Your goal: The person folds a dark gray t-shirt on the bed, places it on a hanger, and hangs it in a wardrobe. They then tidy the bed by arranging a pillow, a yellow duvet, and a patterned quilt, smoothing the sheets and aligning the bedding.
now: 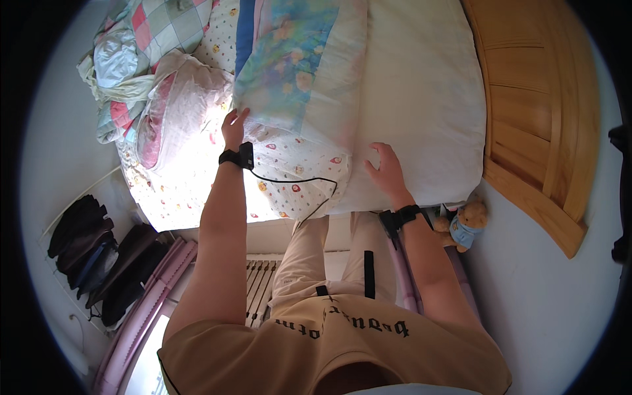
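A folded quilt with a blue floral print (291, 64) lies along the middle of the bed, its pale border on the right. My left hand (234, 129) is at the quilt's near left corner, fingers apart; whether they touch the cloth is hard to tell. Beneath is a white bed cover printed with small figures (291, 170). My right hand (387, 168) is spread over the plain white sheet (419, 98) to the right, holding nothing. Each wrist wears a black strap with a small device, and a black cable (291, 181) crosses the printed cover from the left one.
A pink and white crumpled cloth (185, 94) and a checked quilt (173, 22) are heaped at left. The wooden headboard (523, 108) borders the right side, with a teddy bear (468, 222) near its base. Dark hanging clothes (108, 256) and a pink curtain (148, 306) are lower left.
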Motion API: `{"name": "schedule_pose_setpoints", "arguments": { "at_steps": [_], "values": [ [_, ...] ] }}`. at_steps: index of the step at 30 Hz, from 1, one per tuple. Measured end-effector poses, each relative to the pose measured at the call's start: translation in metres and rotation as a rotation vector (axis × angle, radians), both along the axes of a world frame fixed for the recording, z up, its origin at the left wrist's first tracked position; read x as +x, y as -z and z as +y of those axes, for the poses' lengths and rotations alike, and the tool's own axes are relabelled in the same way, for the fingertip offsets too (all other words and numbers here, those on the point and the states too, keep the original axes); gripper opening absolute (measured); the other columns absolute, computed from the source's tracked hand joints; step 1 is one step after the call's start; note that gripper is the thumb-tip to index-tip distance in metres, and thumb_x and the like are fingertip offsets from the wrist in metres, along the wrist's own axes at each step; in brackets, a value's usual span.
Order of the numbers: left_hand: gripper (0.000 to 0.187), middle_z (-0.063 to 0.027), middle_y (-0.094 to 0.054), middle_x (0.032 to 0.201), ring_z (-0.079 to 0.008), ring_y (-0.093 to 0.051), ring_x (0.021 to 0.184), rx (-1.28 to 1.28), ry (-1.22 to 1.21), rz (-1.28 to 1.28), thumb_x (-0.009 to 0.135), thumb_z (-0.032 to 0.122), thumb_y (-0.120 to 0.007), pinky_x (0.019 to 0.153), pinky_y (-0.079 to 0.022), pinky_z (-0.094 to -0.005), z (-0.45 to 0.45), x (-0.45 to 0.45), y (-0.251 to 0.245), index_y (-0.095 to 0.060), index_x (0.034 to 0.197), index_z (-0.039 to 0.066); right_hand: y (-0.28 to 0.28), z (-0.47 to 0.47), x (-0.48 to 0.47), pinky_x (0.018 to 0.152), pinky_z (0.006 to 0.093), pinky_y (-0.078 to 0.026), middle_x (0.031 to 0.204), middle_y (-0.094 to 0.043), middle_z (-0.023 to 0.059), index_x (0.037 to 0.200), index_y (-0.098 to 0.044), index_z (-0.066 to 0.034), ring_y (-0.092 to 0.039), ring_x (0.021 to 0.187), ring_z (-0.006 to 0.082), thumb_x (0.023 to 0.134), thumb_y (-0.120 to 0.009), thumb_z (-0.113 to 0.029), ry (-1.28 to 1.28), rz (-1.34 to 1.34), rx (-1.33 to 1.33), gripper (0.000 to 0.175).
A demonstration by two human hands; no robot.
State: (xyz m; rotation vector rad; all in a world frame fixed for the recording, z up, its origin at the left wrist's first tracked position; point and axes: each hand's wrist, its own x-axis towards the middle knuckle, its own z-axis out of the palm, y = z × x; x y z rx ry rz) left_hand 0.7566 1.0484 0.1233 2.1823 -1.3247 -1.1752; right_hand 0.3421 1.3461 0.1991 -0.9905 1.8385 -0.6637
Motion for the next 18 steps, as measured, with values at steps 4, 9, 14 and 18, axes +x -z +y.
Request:
{"name": "schedule_pose_setpoints", "arguments": {
  "at_steps": [4,9,14,18],
  "values": [
    [0.063,-0.0138,-0.078,0.110,-0.0220,-0.071,0.112,-0.050,0.166,0.252,0.083,0.033,-0.093,0.102,-0.051,-0.0334,-0.013,-0.006,-0.003,-0.070,0.129,-0.003,-0.018,-0.035,0.055,0.099,0.0435,-0.053,0.131,-0.063,0.0164,0.132,-0.060,-0.0037,-0.063,0.120,0.0346,0.093,-0.076,-0.019,-0.076,-0.009,-0.146,0.045],
    [0.080,-0.0063,-0.067,0.081,-0.0258,-0.068,0.078,0.226,-0.037,-0.007,0.084,0.035,-0.093,0.074,-0.055,-0.0357,-0.055,-0.010,-0.009,-0.058,0.141,-0.010,-0.033,-0.039,0.072,0.098,0.0427,-0.054,0.127,-0.064,0.0158,0.131,-0.060,-0.0047,-0.066,0.117,0.0326,0.092,-0.078,-0.016,0.004,-0.194,-0.055,0.044],
    [0.030,-0.0058,-0.072,0.083,-0.0217,-0.065,0.074,-0.261,0.117,-0.302,0.086,0.023,-0.080,0.073,-0.052,-0.0382,-0.037,-0.071,-0.078,-0.073,0.100,-0.003,-0.034,-0.018,0.043,0.097,0.0421,-0.055,0.127,-0.065,0.0149,0.133,-0.059,-0.0052,-0.066,0.117,0.0311,0.091,-0.079,-0.017,0.081,-0.087,-0.068,0.048],
    [0.025,-0.0002,-0.074,0.100,-0.0106,-0.063,0.084,-0.173,0.192,0.528,0.094,0.009,-0.070,0.078,-0.051,-0.0280,0.035,-0.191,-0.170,-0.072,0.117,-0.003,-0.067,-0.008,0.003,0.099,0.0429,-0.054,0.128,-0.065,0.0147,0.137,-0.057,-0.0049,-0.064,0.119,0.0321,0.087,-0.085,-0.020,0.200,-0.104,-0.069,0.059]
  ]
}}
